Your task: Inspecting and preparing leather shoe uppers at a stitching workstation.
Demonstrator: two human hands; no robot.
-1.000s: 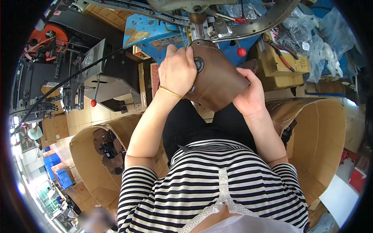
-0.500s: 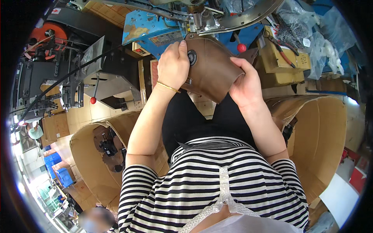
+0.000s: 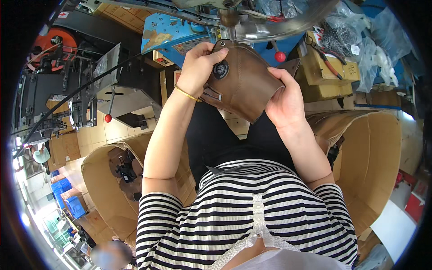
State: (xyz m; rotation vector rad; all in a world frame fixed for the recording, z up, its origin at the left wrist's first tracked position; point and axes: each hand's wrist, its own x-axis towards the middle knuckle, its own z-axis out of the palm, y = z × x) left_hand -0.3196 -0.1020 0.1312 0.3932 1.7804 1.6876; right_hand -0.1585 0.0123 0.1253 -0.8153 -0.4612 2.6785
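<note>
Both hands hold a brown leather piece [image 3: 252, 85], bent round like a tube, under the head of a machine [image 3: 228, 22]. My left hand [image 3: 198, 66] grips its upper left edge, thumb on top beside a small metal eyelet. A round dark badge [image 3: 221, 69] shows just below that thumb. At the lower right, my right hand [image 3: 287, 100] is closed round the open rim, its thumb on the outside and the fingers partly hidden inside. The leather's top edge lies right below the machine's metal post; whether they touch I cannot tell.
A blue machine body [image 3: 168, 38] stands behind, with a red-knobbed lever [image 3: 280, 56] on the right. Red-handled pliers [image 3: 330, 65] lie on a cardboard box [image 3: 333, 85]. Large open cartons stand at left [image 3: 96, 180] and right [image 3: 373, 157]. Another person's blurred head is at lower left.
My left hand has shifted slightly left, its thumb now lying across the leather. The leather has turned a little, showing more of the badge. The machine's curved wheel is now smeared by motion.
</note>
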